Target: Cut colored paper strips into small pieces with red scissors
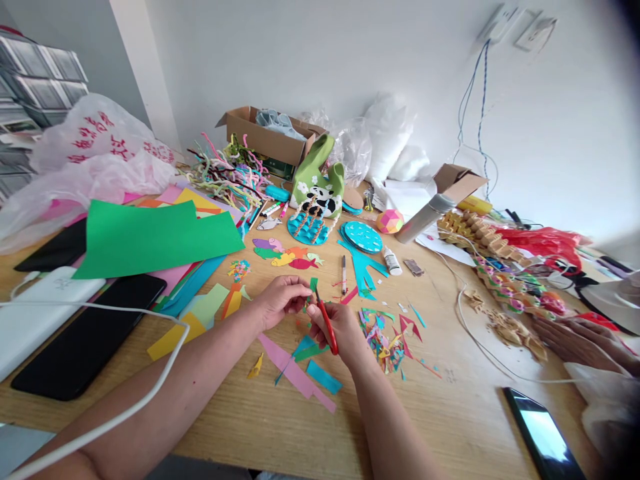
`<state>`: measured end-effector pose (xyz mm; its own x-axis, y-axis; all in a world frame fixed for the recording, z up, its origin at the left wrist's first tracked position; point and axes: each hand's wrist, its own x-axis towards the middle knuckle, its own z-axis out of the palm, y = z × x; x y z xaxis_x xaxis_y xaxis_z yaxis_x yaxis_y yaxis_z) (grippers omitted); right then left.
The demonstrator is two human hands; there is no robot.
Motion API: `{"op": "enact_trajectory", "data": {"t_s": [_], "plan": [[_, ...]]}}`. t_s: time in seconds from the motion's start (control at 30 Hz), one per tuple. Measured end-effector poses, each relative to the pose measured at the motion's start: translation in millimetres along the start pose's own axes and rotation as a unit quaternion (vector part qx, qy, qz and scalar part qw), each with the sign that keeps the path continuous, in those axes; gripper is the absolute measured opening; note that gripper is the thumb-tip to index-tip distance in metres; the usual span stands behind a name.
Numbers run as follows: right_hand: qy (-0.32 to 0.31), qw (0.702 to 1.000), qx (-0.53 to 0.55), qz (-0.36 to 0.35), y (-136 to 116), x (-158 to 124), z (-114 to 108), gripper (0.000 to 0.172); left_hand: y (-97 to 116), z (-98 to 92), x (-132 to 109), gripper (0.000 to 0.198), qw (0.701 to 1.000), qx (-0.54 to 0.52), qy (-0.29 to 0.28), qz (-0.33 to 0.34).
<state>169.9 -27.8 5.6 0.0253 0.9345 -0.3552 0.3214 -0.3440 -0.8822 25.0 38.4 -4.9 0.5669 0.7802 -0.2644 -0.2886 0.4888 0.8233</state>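
Red-handled scissors (329, 327) are gripped in my right hand (345, 330), their blades pointing up and away from me. My left hand (283, 300) pinches a small piece of green paper (313, 285) against the scissor blades. Below the hands lie a pink paper strip (290, 367), a blue strip (324, 377) and green offcuts. A heap of coloured paper scraps (385, 340) sits right of my right hand. Beyond my hands are several paper fish cutouts (290, 257) and an upright pen (344, 275).
Coloured paper sheets (165, 233), a power bank (40, 320) and a black phone (90, 340) lie left. A blue disc (363, 237), glue bottle (392, 260) and grey bottle (425, 219) stand beyond. At right are another person's hands (585, 340), a cable and a phone (543, 433).
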Motion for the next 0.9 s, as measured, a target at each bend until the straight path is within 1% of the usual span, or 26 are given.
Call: {"op": "enact_trajectory", "data": {"t_s": [0.1,0.2,0.53,0.7,0.9], "plan": [[0.003,1.000,-0.002,0.001,-1.5,-0.9,-0.2,0.049,0.4,0.6,-0.8,0.017,1.000,-0.005,-0.007,-0.007],[0.001,1.000,0.000,0.001,-2.4,-1.8,0.2,0.048,0.5,1.4,-1.1,0.019,1.000,0.012,-0.009,-0.015],[-0.001,1.000,0.007,0.004,-2.5,-1.7,0.4,0.049,0.1,1.8,-0.8,0.019,1.000,0.021,0.004,0.004],[0.003,1.000,0.001,-0.006,-2.3,-1.5,-0.1,0.048,-1.1,2.0,-0.9,0.019,1.000,0.017,0.004,0.005],[-0.001,1.000,0.010,-0.001,-0.4,0.0,0.6,0.048,-1.7,1.2,0.1,0.018,1.000,0.021,0.007,0.006]]}}
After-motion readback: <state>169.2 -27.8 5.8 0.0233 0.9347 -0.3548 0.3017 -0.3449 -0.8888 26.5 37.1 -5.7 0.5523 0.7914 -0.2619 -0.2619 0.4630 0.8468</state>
